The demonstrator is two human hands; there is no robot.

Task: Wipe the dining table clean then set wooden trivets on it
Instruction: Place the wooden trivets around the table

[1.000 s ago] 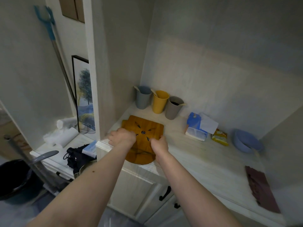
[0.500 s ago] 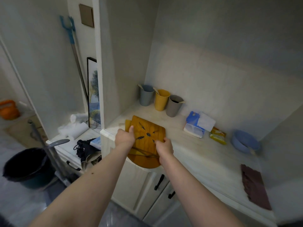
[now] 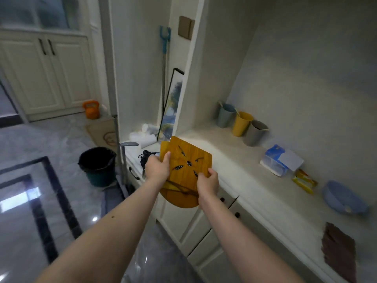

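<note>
A stack of wooden trivets point(image 3: 186, 160), amber with dark leaf-shaped cut-outs, is held up in the air just off the white counter's point(image 3: 240, 160) front edge. My left hand point(image 3: 158, 168) grips the stack's left edge with the thumb on top. My right hand point(image 3: 208, 181) grips its right edge. A rounded trivet sticks out below the top square one. The dining table is not in view.
On the counter stand three cups point(image 3: 241, 124), a blue tissue pack point(image 3: 279, 161), yellow packets point(image 3: 304, 180), a blue bowl point(image 3: 342, 200) and a brown cloth point(image 3: 339, 248). A black bucket point(image 3: 98, 165) and a mop handle point(image 3: 120, 152) stand on the glossy floor at the left.
Both hands have lifted the trivets off the counter and drawn them back. My view has swung left, bringing the floor, the bucket and the far cabinets into sight.
</note>
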